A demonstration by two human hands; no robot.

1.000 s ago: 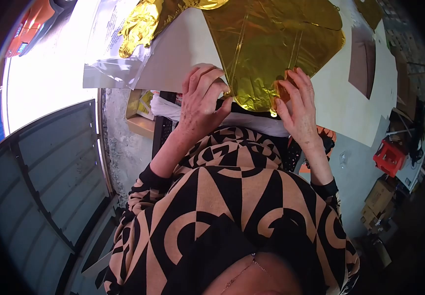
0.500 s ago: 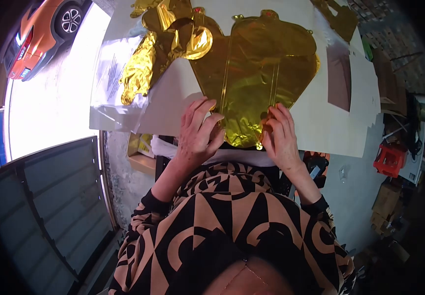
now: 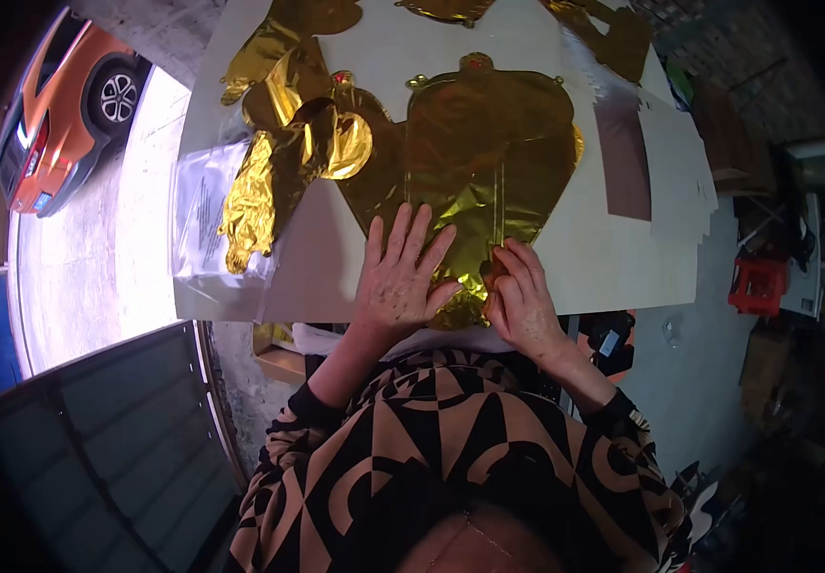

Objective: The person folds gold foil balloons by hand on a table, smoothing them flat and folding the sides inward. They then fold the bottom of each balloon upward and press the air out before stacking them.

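Observation:
A large flat gold foil balloon lies on the white tabletop, its narrow crinkled end toward me. My left hand rests flat with spread fingers over the left edge of that narrow end. My right hand has its fingers bent and pinched on the right edge of the foil. Its fingertips partly hide the edge there. Two long straight creases run down the foil between my hands. More gold foil lies to the left, partly under the large piece, with a crumpled gold strip beside it.
Clear plastic film lies at the table's left side. Flat sheets and more gold foil are on the right. A red stool stands on the floor at right. An orange car is outside at left.
My left hand has gone from bent fingers at the foil's edge to lying flat on it. My right hand stays at the right edge. The whole view has shifted.

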